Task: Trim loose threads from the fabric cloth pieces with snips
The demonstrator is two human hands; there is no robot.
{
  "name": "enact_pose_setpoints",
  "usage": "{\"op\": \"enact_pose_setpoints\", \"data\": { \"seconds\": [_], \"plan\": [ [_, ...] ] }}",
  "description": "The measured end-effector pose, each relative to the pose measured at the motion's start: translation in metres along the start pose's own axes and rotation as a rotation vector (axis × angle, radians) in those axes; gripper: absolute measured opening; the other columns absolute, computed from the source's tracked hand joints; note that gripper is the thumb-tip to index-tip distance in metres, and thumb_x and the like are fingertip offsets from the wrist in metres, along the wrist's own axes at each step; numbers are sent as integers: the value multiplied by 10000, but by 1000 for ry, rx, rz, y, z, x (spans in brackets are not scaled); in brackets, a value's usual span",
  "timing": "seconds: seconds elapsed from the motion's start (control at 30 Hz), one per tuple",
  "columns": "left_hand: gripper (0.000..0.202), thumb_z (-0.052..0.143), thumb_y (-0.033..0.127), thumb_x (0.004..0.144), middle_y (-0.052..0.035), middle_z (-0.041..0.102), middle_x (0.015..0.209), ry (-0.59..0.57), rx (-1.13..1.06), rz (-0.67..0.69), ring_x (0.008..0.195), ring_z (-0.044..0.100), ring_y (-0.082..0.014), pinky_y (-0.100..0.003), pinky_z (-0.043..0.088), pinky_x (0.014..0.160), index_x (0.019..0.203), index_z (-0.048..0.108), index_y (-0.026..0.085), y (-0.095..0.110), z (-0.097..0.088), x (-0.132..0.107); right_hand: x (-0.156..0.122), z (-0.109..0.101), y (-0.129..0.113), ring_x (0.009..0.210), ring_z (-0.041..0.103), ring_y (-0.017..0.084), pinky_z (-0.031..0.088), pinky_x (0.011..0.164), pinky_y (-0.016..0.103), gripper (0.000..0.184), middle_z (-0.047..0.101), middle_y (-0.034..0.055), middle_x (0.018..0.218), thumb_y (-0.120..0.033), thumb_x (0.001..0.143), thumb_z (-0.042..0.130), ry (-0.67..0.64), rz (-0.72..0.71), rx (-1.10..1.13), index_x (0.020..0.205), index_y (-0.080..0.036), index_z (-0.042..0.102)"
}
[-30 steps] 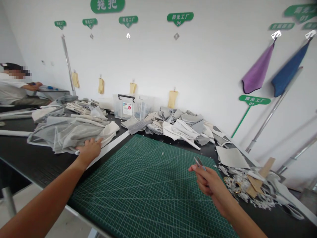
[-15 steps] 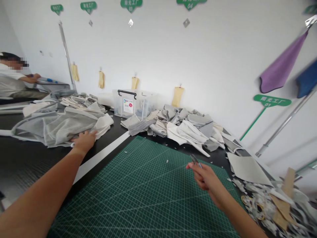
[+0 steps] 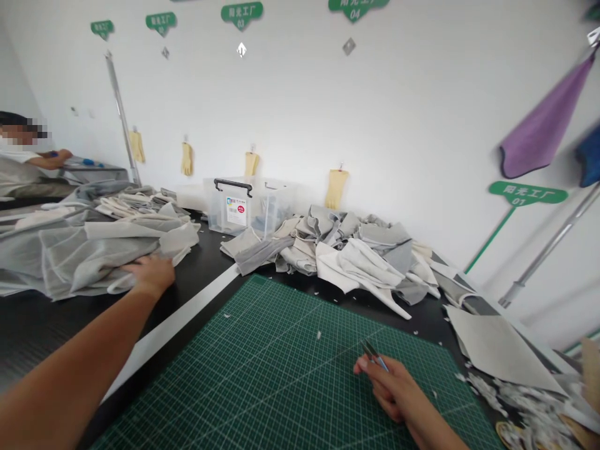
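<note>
My left hand (image 3: pixel 152 274) reaches into a heap of thin grey fabric (image 3: pixel 70 259) on the left, its fingers closing on the near edge of the cloth and partly hidden in its folds. Beside the fingertips lies a pale loop of edging. My right hand (image 3: pixel 391 384) is held over the green cutting mat (image 3: pixel 262 362), at its right side. It is closed around small thread snips (image 3: pixel 374 354), whose metal blades point up and away from me. A few white scraps lie on the mat.
Behind the mat lies a pile of grey and white fabric pieces (image 3: pixel 360 256). A clear plastic box (image 3: pixel 215 209) with a black handle stands by the wall. To the right are a flat grey sheet (image 3: pixel 501 350) and shredded scraps (image 3: pixel 529 406). Another person (image 3: pixel 23 162) sits far left.
My left hand's fingers have moved from lying spread on the fabric to deeper among its folds. My right hand still holds the snips, lower in the picture. The view has shifted slightly.
</note>
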State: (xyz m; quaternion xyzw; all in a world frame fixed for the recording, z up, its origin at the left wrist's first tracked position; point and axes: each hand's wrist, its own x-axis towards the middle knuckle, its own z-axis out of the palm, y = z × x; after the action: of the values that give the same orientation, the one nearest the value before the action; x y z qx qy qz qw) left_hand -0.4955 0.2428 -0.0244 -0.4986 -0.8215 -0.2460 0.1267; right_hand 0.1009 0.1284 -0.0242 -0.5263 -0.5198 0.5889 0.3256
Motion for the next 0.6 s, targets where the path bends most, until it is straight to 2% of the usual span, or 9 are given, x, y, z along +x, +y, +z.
{"op": "enact_pose_setpoints", "data": {
  "seconds": [0.07,0.13,0.2,0.27,0.33,0.47,0.53,0.6],
  "plan": [
    [312,442,187,931,-221,613,1177,2,147,128,1179,491,-401,-687,314,961,1107,664,56,45,3,-10,0,0,0,344,169,24,75,363,196,545,248,-117,471,-685,770,655,-13,-5,-9,860,-148,638],
    [380,456,303,949,-207,592,1246,-63,120,227,1185,506,-387,-601,371,968,1251,618,139,94,8,-19,-1,-1,1,354,168,26,75,367,198,538,243,-116,479,-678,795,638,-20,-6,-15,876,-146,641],
    [475,462,444,951,-185,576,1303,-142,45,310,1197,514,-383,-562,393,965,1357,554,217,136,15,-27,-3,-1,1,361,163,27,70,371,200,533,242,-115,481,-670,816,623,-25,-9,-18,889,-142,643],
    [517,496,482,930,-188,587,1291,-149,32,363,1212,509,-389,-560,375,984,1371,540,216,167,23,-35,-6,-1,0,359,159,27,66,375,201,541,244,-115,475,-676,813,622,-31,-11,-26,889,-140,642],
    [460,531,421,918,-203,605,1256,-131,60,381,1215,507,-396,-557,363,989,1306,586,183,185,31,-41,-9,-2,-1,349,170,28,76,375,200,567,248,-116,464,-701,788,628,-39,-15,-39,877,-141,640],
    [311,451,243,944,-204,639,1194,-93,56,290,1157,557,-371,-509,404,931,1178,635,151,198,40,-43,-12,-4,-1,337,223,35,109,378,194,595,271,-109,445,-733,755,632,-52,-31,-64,854,-146,638],
    [314,387,196,962,-204,658,1151,-57,-15,193,1109,596,-348,-466,424,899,1151,629,132,203,36,-37,-11,-4,1,332,234,36,110,375,193,592,283,-106,437,-733,751,634,-54,-41,-72,845,-148,637],
    [311,370,196,975,-209,675,1108,-21,-141,86,1053,630,-327,-423,439,862,1142,618,113,211,22,-25,-9,-5,4,324,230,37,104,367,194,602,278,-108,427,-746,748,626,-54,-45,-75,840,-151,635]
  ]
}}
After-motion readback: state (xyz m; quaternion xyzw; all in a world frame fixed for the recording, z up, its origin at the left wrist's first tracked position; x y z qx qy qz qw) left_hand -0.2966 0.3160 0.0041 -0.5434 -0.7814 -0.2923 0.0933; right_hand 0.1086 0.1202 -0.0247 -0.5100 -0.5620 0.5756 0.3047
